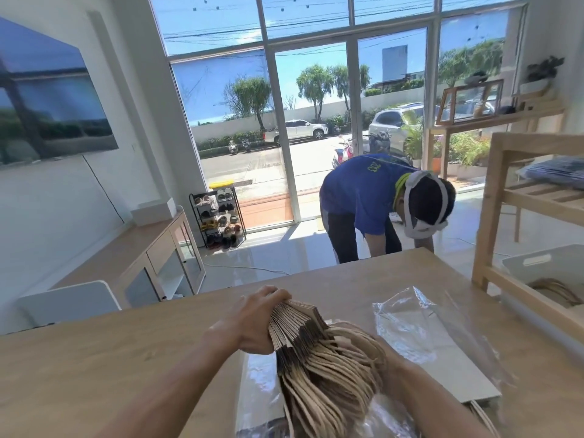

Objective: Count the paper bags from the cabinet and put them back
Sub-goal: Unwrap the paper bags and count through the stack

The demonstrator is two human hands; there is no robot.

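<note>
Your left hand [252, 322] clasps the paper bags [298, 331] at their far end — the stack runs toward you; right hand's fingers are hidden under it, I cannot tell.

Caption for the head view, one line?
Left hand grips a fanned stack of brown paper bags above clear plastic wrap on a wooden table.

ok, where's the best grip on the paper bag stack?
Grip the paper bag stack across its flat paper edges, coming from the left, as the left hand does. There the edges pack into a firm block; the cord handles fan out loose and would probably let bags slip.
</note>
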